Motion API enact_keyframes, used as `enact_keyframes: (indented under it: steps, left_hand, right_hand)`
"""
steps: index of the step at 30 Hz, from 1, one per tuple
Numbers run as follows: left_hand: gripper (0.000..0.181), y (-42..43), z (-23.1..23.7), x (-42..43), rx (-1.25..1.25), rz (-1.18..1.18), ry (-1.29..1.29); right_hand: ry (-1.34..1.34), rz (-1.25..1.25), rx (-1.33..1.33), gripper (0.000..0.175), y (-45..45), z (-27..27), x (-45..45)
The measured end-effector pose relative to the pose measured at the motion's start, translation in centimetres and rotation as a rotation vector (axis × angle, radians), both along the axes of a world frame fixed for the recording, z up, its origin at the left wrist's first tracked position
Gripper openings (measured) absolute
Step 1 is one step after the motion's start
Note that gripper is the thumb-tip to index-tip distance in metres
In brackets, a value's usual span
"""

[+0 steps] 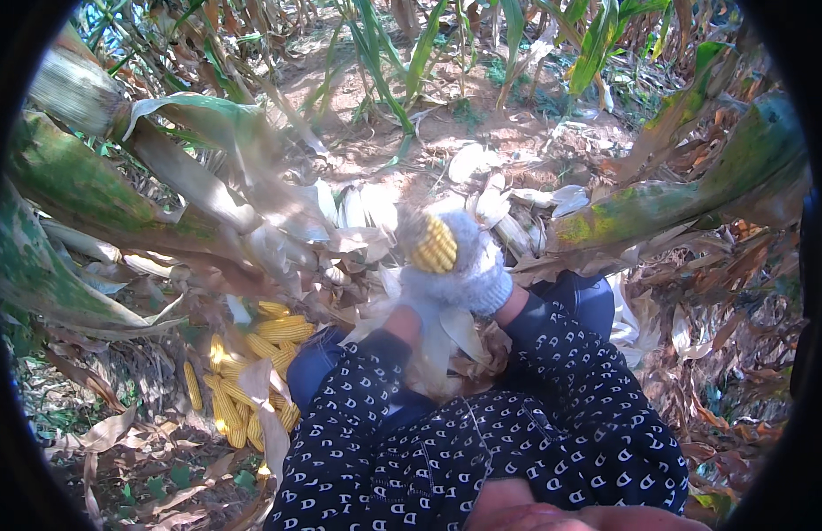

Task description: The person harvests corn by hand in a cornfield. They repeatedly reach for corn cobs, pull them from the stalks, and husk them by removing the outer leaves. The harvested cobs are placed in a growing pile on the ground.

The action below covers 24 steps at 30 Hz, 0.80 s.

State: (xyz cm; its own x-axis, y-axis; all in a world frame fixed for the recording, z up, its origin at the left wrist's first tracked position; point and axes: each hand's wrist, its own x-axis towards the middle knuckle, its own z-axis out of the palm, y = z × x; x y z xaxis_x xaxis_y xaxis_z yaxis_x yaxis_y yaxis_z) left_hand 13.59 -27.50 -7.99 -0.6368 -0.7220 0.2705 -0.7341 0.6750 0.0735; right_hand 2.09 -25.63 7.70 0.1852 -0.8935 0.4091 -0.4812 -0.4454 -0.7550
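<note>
Before me, both hands in pale knit gloves are closed around an ear of corn [436, 247]. Its yellow kernels show between the gloves, and brown silk hangs at its tip. My right hand [480, 262] wraps its right side. Lower down, my left hand [421, 292] grips near its base; this hand is blurred and its fingers are mostly hidden. Pale husk leaves [457, 332] hang beneath my hands, between my knees. A pile of bare yellow ears [241, 391] lies on the ground beside my left leg, partly under a dry leaf.
Thick corn stalks [178, 176] with broad leaves lean in from the left. A long green-yellow leaf [643, 209] reaches in from the right. Discarded husks [361, 206] litter the soil ahead, and standing corn plants [384, 60] rise beyond them.
</note>
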Motion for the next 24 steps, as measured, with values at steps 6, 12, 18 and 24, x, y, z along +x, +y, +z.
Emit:
enact_keyframes:
  steps: [6,12,18,24]
  left_hand:
    - [0.033,1.2,8.3,-0.6,0.604,-0.113,0.130]
    - [0.061,6.1,8.7,-2.2,0.582,-0.529,0.136]
    - [0.040,6.5,11.4,-1.1,1.168,-0.531,0.300]
    - [0.036,1.3,13.3,2.6,0.919,-0.324,0.894]
  right_hand:
    - [-1.689,-0.053,0.695,0.035,-6.0,-2.3,-5.8]
    - [-1.370,-0.209,0.709,0.031,-8.1,-8.2,-6.9]
    - [-0.950,0.012,1.317,0.036,-4.3,-14.7,-4.0]
    - [-0.256,0.494,1.041,0.033,2.5,-18.5,4.0]
